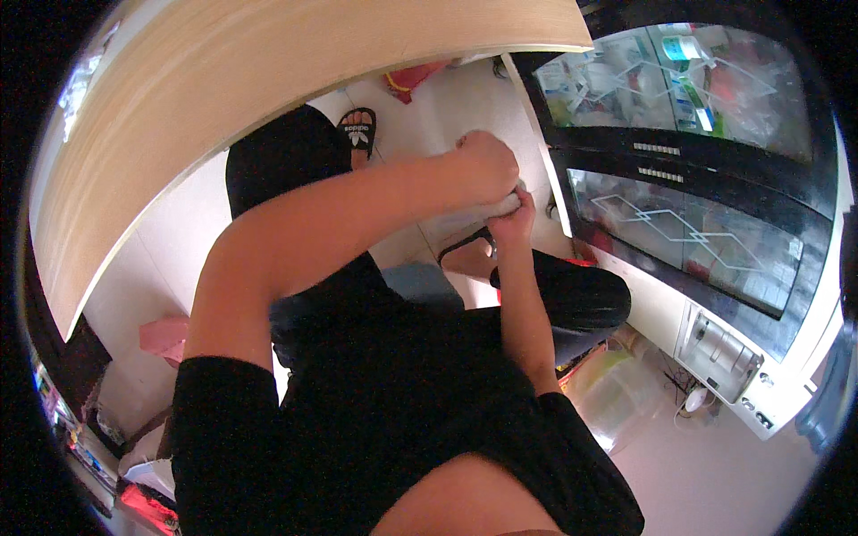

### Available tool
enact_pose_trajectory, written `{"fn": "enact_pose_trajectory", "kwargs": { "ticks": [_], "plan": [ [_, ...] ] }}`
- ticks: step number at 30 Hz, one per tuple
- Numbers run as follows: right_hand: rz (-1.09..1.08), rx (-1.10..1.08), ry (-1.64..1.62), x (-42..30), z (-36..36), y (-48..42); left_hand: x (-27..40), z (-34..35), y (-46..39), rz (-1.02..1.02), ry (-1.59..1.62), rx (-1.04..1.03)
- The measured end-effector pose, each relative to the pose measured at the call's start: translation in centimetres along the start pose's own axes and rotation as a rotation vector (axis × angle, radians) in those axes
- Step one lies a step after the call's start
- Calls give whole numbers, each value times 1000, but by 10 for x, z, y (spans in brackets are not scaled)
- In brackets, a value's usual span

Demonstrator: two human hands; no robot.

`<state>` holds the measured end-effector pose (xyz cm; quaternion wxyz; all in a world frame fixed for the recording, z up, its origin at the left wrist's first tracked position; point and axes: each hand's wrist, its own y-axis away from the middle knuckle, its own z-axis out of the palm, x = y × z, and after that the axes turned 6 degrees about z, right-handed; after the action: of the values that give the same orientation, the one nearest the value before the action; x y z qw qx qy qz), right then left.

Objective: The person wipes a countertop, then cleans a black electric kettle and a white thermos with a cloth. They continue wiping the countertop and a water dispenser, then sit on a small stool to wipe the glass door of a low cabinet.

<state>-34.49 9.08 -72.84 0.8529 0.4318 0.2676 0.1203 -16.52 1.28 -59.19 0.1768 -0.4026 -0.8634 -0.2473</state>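
Note:
My left hand is curled into a fist in front of my legs, its back towards me. Whatever may be inside it is hidden. Just below and touching or nearly so, my right hand pinches a small whitish object between thumb and fingers. A translucent, film-like stretch runs leftward from there, partly behind my left forearm; its kind is unclear. Both hands are above the tiled floor, between the wooden tabletop and the cabinet.
A pale wooden tabletop curves across the upper left. To the right stands a black cabinet with glass doors. Black sandals are on my feet. A pink object lies left; a clear plastic bag sits lower right.

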Motion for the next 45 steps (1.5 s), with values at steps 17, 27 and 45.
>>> {"fn": "enact_pose_trajectory", "kwargs": {
  "ticks": [17, 27, 45],
  "plan": [
    [-46, -366, 50, -51, 154, -249, 13, 1, 8, -40, 33, 195],
    [51, 116, -57, -48, 186, -255, 6, 9, -1, -128, -87, 68],
    [174, -320, -39, -70, 125, -293, 18, 10, 6, -21, 70, -65]
  ]
}}
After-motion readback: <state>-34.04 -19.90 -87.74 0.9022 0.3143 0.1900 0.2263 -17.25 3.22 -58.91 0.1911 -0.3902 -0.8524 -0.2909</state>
